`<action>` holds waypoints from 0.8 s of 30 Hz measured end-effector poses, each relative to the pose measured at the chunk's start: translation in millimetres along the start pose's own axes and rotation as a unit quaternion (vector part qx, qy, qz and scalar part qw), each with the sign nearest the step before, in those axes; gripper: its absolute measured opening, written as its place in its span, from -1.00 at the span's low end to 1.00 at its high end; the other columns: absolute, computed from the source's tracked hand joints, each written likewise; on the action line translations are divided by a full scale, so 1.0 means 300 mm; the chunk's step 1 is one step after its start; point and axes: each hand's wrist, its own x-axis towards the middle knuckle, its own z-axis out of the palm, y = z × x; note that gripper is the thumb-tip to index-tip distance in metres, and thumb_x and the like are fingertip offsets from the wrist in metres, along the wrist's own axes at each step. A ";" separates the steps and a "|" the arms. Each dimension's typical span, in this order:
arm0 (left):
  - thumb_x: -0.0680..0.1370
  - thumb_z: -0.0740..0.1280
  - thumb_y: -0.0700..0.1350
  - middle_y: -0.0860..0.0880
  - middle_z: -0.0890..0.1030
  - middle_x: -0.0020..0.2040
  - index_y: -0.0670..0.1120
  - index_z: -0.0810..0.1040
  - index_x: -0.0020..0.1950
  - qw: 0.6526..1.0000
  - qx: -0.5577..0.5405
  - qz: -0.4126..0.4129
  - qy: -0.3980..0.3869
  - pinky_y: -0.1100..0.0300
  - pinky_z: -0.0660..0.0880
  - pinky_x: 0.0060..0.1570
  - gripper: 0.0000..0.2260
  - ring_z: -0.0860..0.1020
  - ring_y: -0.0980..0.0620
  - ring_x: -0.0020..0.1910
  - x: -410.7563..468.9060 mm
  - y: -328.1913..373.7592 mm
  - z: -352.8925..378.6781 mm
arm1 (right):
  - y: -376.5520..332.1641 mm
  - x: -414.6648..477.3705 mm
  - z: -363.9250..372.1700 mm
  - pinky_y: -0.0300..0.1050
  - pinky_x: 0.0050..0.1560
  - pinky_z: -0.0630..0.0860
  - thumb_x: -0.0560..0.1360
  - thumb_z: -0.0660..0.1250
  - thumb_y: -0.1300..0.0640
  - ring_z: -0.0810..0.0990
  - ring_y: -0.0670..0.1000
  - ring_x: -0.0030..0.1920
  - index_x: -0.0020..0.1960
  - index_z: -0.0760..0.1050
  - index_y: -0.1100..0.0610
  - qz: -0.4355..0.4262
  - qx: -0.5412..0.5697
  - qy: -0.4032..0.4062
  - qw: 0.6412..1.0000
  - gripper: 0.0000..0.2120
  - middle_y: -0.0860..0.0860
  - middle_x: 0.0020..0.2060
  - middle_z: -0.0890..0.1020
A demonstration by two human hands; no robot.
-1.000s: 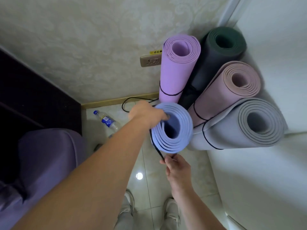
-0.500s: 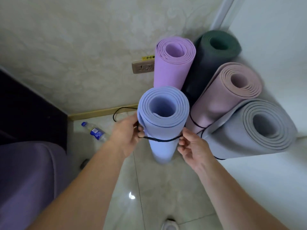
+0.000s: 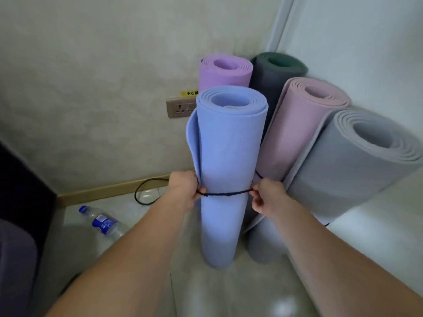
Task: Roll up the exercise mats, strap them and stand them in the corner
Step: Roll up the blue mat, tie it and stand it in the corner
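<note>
A rolled blue mat (image 3: 226, 161) stands upright on the tiled floor in front of the corner. A thin black strap (image 3: 229, 193) runs round its middle. My left hand (image 3: 186, 188) pinches the strap at the mat's left side, and my right hand (image 3: 266, 197) pinches it at the right side. Behind the blue mat stand a purple mat (image 3: 225, 73) and a dark green mat (image 3: 273, 75). A pink mat (image 3: 297, 131) and a grey mat (image 3: 350, 165) lean against the right wall.
A plastic water bottle (image 3: 103, 221) lies on the floor at the left. A black cord (image 3: 143, 193) loops by the skirting board. A wall socket (image 3: 180, 108) sits behind the blue mat. Dark purple furniture (image 3: 16, 266) fills the lower left.
The blue mat went from tilted toward me to standing upright on the floor. Both hands slid the strap down from near its top to its middle, and my view dropped lower.
</note>
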 end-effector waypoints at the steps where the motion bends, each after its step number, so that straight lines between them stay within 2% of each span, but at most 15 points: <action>1: 0.53 0.12 -0.43 -0.26 0.53 -0.28 -0.24 0.41 -0.30 0.999 0.027 0.031 0.001 0.17 0.45 -0.48 -0.75 0.47 -0.10 -0.46 0.007 -0.007 0.003 | 0.003 0.003 -0.004 -0.13 -0.38 0.47 0.52 0.17 0.32 0.47 0.04 -0.35 -0.17 0.46 0.20 -0.071 -0.105 0.020 0.992 -0.86 0.11 -0.29 0.55; 3: 0.53 0.18 -0.34 -0.36 0.63 -0.08 -0.33 0.51 -0.17 0.988 0.120 0.096 0.016 -0.02 0.54 -0.27 -0.85 0.63 -0.29 -0.20 -0.008 0.005 -0.002 | 0.001 -0.014 -0.021 -0.02 -0.15 0.58 0.47 0.22 0.28 0.61 0.13 -0.14 -0.07 0.53 0.19 -0.249 -0.336 0.069 0.906 -0.88 0.14 -0.09 0.64; 4: 0.54 0.19 -0.30 -0.39 0.63 -0.01 -0.36 0.55 -0.08 0.978 0.170 0.122 0.023 -0.08 0.57 -0.15 -0.82 0.64 -0.34 -0.05 -0.024 0.011 -0.016 | 0.001 -0.032 -0.031 -0.04 -0.01 0.56 0.44 0.22 0.28 0.61 0.13 0.00 0.06 0.54 0.16 -0.325 -0.383 0.055 0.863 -0.77 0.11 0.02 0.63; 5: 0.54 0.19 -0.27 -0.39 0.63 0.01 -0.35 0.57 -0.06 0.965 0.220 0.143 0.021 -0.11 0.58 -0.06 -0.80 0.62 -0.35 0.02 -0.044 0.019 -0.037 | -0.001 -0.052 -0.044 -0.05 0.10 0.52 0.42 0.21 0.32 0.58 0.11 0.12 0.20 0.52 0.12 -0.374 -0.385 0.015 0.844 -0.62 0.07 0.13 0.61; 6: 0.54 0.19 -0.27 -0.35 0.64 -0.05 -0.29 0.58 -0.13 0.953 0.257 0.162 0.014 -0.08 0.57 -0.06 -0.81 0.62 -0.34 -0.01 -0.076 0.032 -0.060 | -0.004 -0.090 -0.060 -0.05 0.18 0.49 0.40 0.20 0.38 0.54 0.06 0.20 0.30 0.47 0.10 -0.383 -0.354 -0.044 0.852 -0.49 0.02 0.20 0.59; 8: 0.50 0.18 -0.35 -0.20 0.58 -0.32 -0.17 0.46 -0.36 0.944 0.278 0.179 -0.009 0.05 0.45 -0.25 -0.75 0.51 -0.22 -0.26 -0.148 0.058 -0.099 | -0.001 -0.163 -0.088 -0.03 0.17 0.51 0.31 0.18 0.51 0.52 0.01 0.25 0.43 0.39 0.08 -0.332 -0.251 -0.149 0.897 -0.27 -0.02 0.24 0.58; 9: 0.49 0.17 -0.39 -0.12 0.49 -0.43 -0.14 0.40 -0.41 0.954 0.237 0.181 -0.019 0.12 0.37 -0.33 -0.70 0.41 -0.12 -0.34 -0.182 0.069 -0.106 | 0.003 -0.183 -0.098 -0.03 0.08 0.54 0.24 0.19 0.50 0.55 0.03 0.20 0.44 0.39 0.08 -0.297 -0.206 -0.174 0.916 -0.20 0.00 0.19 0.62; 11: 0.57 0.17 -0.35 -0.08 0.44 -0.48 -0.14 0.41 -0.39 0.985 0.041 0.164 -0.025 0.24 0.31 -0.44 -0.66 0.34 -0.03 -0.41 -0.231 0.085 -0.094 | 0.012 -0.194 -0.096 -0.07 -0.03 0.51 0.19 0.20 0.38 0.58 0.05 0.09 0.41 0.45 0.11 -0.254 -0.107 -0.203 0.939 -0.23 0.01 0.08 0.67; 13: 0.67 0.18 -0.08 -0.06 0.62 -0.37 -0.09 0.57 -0.27 0.971 -0.176 0.145 -0.075 0.27 0.43 -0.38 -0.64 0.52 -0.01 -0.35 -0.255 0.088 -0.075 | 0.020 -0.195 -0.068 -0.06 0.14 0.49 0.35 0.24 0.17 0.59 0.02 0.14 0.35 0.53 0.10 -0.229 0.004 -0.229 0.946 -0.44 -0.02 0.11 0.69; 15: 0.63 0.12 0.22 0.00 0.74 -0.10 0.00 0.68 -0.05 0.925 -0.282 0.187 -0.174 0.23 0.61 -0.14 -0.57 0.69 0.06 -0.11 -0.266 0.095 -0.068 | 0.013 -0.202 -0.016 0.01 0.38 0.38 0.56 0.18 -0.18 0.56 -0.02 0.27 0.27 0.60 0.02 -0.228 0.049 -0.250 0.940 -0.56 -0.06 0.19 0.67; 17: 0.56 0.16 0.31 -0.04 0.72 0.10 -0.07 0.65 0.14 0.901 -0.271 0.271 -0.206 0.21 0.61 0.05 -0.49 0.66 0.08 0.09 -0.270 0.100 -0.057 | -0.022 -0.225 0.035 0.04 0.44 0.33 0.61 0.01 -0.32 0.56 -0.05 0.28 0.15 0.67 -0.06 -0.270 0.054 -0.245 0.929 -0.45 -0.10 0.17 0.67; 20: 0.65 0.18 0.14 0.03 0.68 0.15 -0.11 0.61 0.22 0.906 -0.130 0.377 -0.140 0.10 0.49 0.24 -0.61 0.59 0.14 0.18 -0.244 0.120 -0.052 | -0.134 -0.322 0.079 0.01 0.48 0.30 0.57 0.04 -0.35 0.56 -0.20 0.22 0.16 0.64 -0.07 -0.369 0.054 -0.198 0.907 -0.47 -0.24 0.11 0.67; 22: 0.68 0.14 0.09 0.08 0.69 0.11 -0.02 0.64 0.21 0.912 -0.039 0.397 -0.093 0.08 0.48 0.21 -0.66 0.59 0.13 0.16 -0.212 0.138 -0.054 | -0.253 -0.409 0.074 -0.26 0.44 0.25 0.63 0.09 -0.23 0.44 -0.42 0.19 0.23 0.52 -0.16 -0.518 -0.051 -0.112 0.846 -0.67 -0.49 0.12 0.51; 23: 0.68 0.13 0.07 0.06 0.69 0.06 -0.01 0.64 0.17 0.914 0.010 0.399 -0.072 0.07 0.50 0.15 -0.68 0.59 0.10 0.10 -0.203 0.145 -0.054 | -0.307 -0.459 0.070 -0.34 0.40 0.20 0.64 0.09 -0.21 0.37 -0.44 0.23 0.31 0.45 -0.17 -0.582 -0.169 -0.083 0.791 -0.67 -0.53 0.17 0.43; 24: 0.69 0.14 0.04 0.01 0.69 -0.01 -0.02 0.64 0.10 0.913 0.055 0.402 -0.052 0.05 0.50 0.06 -0.70 0.59 0.04 0.02 -0.198 0.152 -0.053 | -0.353 -0.481 0.075 -0.27 0.43 0.17 0.63 0.06 -0.25 0.31 -0.37 0.32 0.41 0.37 -0.16 -0.610 -0.312 -0.059 0.726 -0.58 -0.45 0.29 0.39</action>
